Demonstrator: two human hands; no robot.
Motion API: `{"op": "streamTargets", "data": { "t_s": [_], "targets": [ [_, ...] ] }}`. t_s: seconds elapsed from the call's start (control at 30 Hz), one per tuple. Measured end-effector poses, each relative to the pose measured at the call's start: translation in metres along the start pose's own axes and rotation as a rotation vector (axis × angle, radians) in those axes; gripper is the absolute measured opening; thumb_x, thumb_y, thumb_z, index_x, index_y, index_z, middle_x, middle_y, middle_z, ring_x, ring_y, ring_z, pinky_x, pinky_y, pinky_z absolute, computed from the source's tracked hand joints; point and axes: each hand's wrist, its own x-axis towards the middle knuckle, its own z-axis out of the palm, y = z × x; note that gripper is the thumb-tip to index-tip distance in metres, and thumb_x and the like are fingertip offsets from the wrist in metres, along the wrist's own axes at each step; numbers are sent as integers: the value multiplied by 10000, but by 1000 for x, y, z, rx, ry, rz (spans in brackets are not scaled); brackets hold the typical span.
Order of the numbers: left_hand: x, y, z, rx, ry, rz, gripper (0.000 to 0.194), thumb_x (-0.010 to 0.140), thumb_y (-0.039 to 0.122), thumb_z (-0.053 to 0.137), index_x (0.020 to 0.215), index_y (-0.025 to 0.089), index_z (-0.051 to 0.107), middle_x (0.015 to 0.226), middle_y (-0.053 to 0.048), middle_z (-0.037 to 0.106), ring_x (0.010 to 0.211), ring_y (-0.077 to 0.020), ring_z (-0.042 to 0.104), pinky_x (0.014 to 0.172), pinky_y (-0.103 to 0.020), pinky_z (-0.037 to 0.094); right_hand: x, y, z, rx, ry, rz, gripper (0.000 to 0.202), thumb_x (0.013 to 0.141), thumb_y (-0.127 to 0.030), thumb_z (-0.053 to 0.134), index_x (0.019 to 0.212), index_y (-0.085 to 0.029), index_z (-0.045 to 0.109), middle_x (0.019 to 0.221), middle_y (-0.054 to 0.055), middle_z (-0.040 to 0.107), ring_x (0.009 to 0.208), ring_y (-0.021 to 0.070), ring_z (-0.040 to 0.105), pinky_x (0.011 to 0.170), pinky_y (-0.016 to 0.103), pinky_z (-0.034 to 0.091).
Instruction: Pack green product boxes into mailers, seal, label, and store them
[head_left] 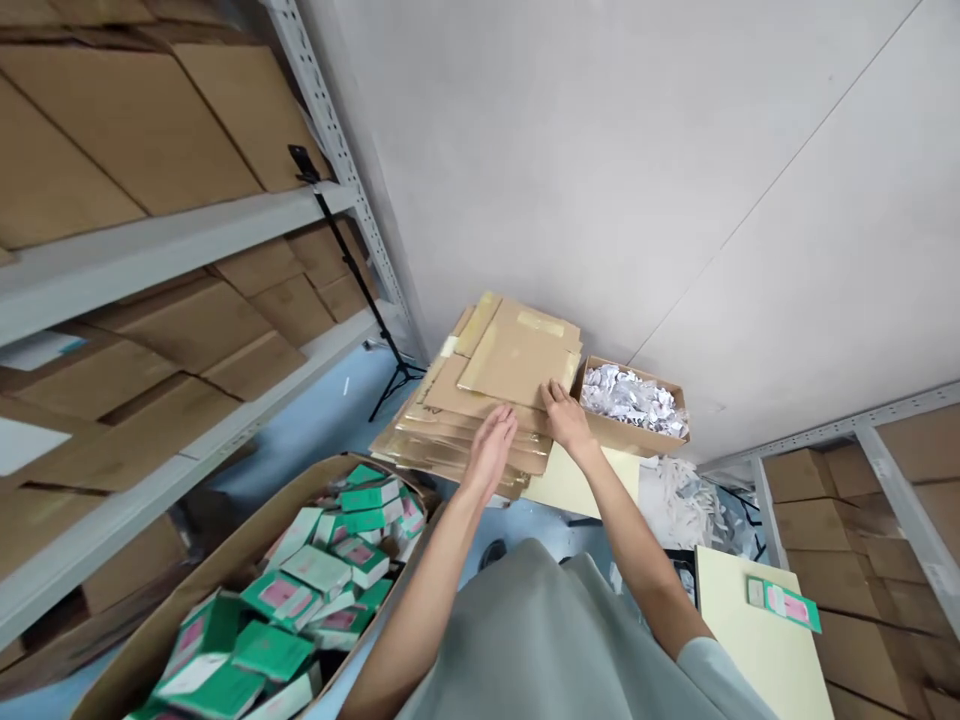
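Flattened cardboard sheets [517, 345] lie stacked in front of me, some with strips of clear tape along their edges. My right hand [564, 412] rests at the near right corner of the top sheet, its fingers on the cardboard and nothing gripped. Over the near part of the stack is my left hand [493, 440], fingers extended and close together, holding nothing; whether it touches the cardboard is hard to tell. A pale yellow tabletop [585, 482] shows under the right side of the stack.
A large carton [247, 530] of green and white boxes [285, 598] stands lower left. Beside the stack is an open box [626, 437] of shredded paper. Shelves [187, 235] with cartons, a black tripod [349, 262], and a second yellow table [757, 650] with a green box [784, 603] surround me.
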Motion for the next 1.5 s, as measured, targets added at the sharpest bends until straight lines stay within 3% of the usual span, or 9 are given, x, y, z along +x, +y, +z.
{"op": "streamTargets", "data": {
  "t_s": [0.17,0.33,0.53,0.7,0.87,1.0,1.13,1.3,1.5],
  "targets": [
    [-14,-6,0,-38,14,-22,477,813,352,886,1259,262,741,1636,-159,662,1636,-357,535,1405,-565,379,-10,2,-2,-80,38,-13,710,991,-5,543,1691,-123,563,1788,209,489,1660,296,525,1290,436,546],
    [-17,12,17,-104,103,-62,357,839,262,912,1155,245,747,1565,-132,714,1564,-291,616,1377,-486,433,-40,4,-7,-67,183,-82,597,1020,-6,556,1587,-141,686,1657,171,657,1569,255,636,1278,394,568],
    [-27,22,38,-36,68,-18,293,892,354,885,1135,240,767,1309,-111,835,1341,-284,760,1188,-486,603,-125,-9,11,212,388,-171,499,1083,-120,604,1537,-267,751,1589,125,723,1523,274,681,1233,455,623],
    [-54,-9,80,241,-145,-101,313,812,393,901,1056,231,793,1178,-91,855,1249,-312,776,1169,-497,588,-209,20,4,400,625,134,428,1067,-359,741,1493,-313,765,1640,133,683,1544,333,652,1274,578,575],
    [-84,-68,134,372,-321,-313,245,689,344,852,856,229,715,1001,-36,814,1090,-285,757,1077,-477,603,-325,94,-7,385,925,794,605,1036,-515,758,1582,-267,679,1705,178,598,1606,386,559,1356,651,450],
    [-118,-126,172,536,-554,-430,227,662,310,786,765,237,597,876,0,736,960,-245,718,971,-431,605,-432,131,7,416,1107,1122,798,1007,-600,757,1681,-224,555,1709,219,580,1600,396,552,1313,661,481],
    [-162,-192,204,699,-844,-414,192,694,318,741,803,239,605,900,-13,732,964,-238,690,969,-405,585,-520,153,35,604,1271,1229,808,978,-606,763,1663,-227,559,1617,198,676,1480,350,667,1252,591,552],
    [-223,-291,237,814,-1001,-381,223,694,312,729,887,241,643,966,-22,734,1003,-250,680,997,-404,573,-613,184,78,869,1345,1282,450,937,-515,762,1273,-215,763,1213,112,847,1120,285,803,1111,506,643],
    [-298,-415,269,1099,-1163,-238,214,753,306,713,930,234,618,972,-61,709,1059,-284,705,1074,-462,587,-703,205,131,930,1319,1495,209,905,-373,698,1055,-230,730,1100,75,817,1098,266,793,1131,471,631]
  ]
}}
